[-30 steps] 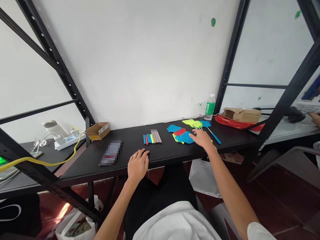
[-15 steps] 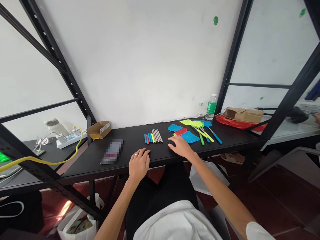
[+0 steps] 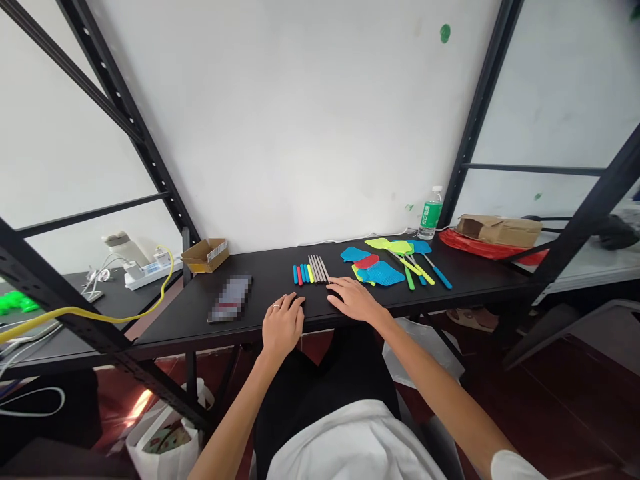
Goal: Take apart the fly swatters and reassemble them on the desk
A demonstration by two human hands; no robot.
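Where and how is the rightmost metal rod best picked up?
Probably a pinch around the middle of the rod, the right hand coming from above and its right. It is thin, straight and lies flat; bare table borders its right side, while the other rods crowd its left.

White top (image 3: 360, 440) creasing in soft folds over front. Short white sleeve (image 3: 513, 465) covering upper part of right arm (image 3: 425, 360), loose hem showing. Black trousers (image 3: 353, 380) covering legs. Thin, pale ring (image 3: 276, 305) circling one finger of left hand (image 3: 283, 328). Left forearm (image 3: 240, 403) showing bare.
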